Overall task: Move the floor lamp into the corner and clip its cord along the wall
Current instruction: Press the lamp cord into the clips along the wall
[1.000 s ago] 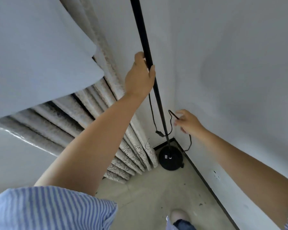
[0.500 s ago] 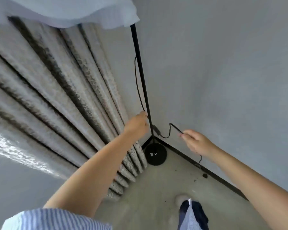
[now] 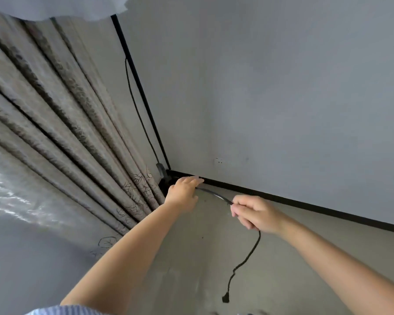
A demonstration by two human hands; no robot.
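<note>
Two bare forearms are seen, uncovered from wrist to above the elbow. No rings, watch or bracelet are observed on the left hand (image 3: 183,192) or the right hand (image 3: 255,213). A short sleeve of blue-and-white finely striped woven fabric (image 3: 64,310) is recorded at the left shoulder, only its edge being in view.

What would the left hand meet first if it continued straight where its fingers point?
Probably the black baseboard at the foot of the wall: the left hand reaches toward it, fingers almost there, though depth is unclear.
</note>
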